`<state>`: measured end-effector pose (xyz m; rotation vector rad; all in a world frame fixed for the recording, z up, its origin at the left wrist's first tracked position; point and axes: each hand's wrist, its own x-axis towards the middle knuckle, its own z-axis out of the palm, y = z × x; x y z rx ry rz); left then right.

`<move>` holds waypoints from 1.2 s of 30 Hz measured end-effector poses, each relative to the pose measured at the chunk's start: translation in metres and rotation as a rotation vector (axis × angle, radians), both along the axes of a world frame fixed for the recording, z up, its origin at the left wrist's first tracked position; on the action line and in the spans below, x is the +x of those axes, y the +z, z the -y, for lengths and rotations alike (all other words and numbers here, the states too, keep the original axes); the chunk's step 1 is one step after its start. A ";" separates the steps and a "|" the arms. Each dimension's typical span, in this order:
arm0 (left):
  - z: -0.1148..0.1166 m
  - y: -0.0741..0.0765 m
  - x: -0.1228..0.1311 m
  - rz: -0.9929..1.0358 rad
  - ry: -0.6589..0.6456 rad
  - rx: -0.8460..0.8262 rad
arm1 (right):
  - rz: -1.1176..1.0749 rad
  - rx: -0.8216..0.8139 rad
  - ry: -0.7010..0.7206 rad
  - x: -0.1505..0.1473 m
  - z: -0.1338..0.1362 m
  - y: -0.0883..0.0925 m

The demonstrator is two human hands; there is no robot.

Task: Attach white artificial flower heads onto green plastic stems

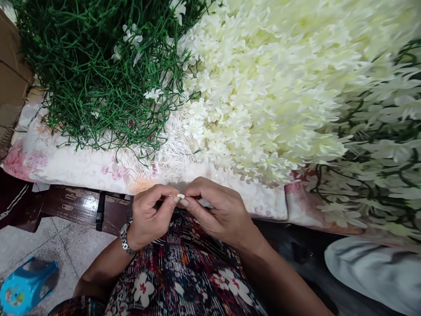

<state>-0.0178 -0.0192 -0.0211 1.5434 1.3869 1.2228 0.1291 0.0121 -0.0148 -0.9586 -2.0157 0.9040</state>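
Pinching one small white flower piece (180, 196), two hands, left hand (149, 215) and right hand (219, 211), meet fingertip to fingertip.

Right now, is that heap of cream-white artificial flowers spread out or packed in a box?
Spread out: the cream-white artificial flowers lie loose over the floral cloth, no box around them.

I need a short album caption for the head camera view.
Two hands, left hand and right hand, pinch a small white flower piece before heaps of white flowers and green stems.
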 end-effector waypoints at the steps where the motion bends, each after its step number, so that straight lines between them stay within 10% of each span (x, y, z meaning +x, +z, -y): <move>1: 0.000 0.000 0.000 0.046 -0.019 -0.038 | -0.003 -0.003 -0.003 0.000 0.000 0.000; 10: -0.001 -0.004 0.000 0.251 -0.072 -0.074 | -0.067 0.195 -0.025 0.000 0.002 -0.004; 23: -0.003 -0.002 0.002 -0.376 -0.113 0.284 | -0.101 0.054 -0.039 0.001 0.006 -0.001; 36: -0.002 -0.002 0.007 0.129 -0.190 -0.100 | -0.091 -0.085 -0.057 -0.001 0.012 -0.006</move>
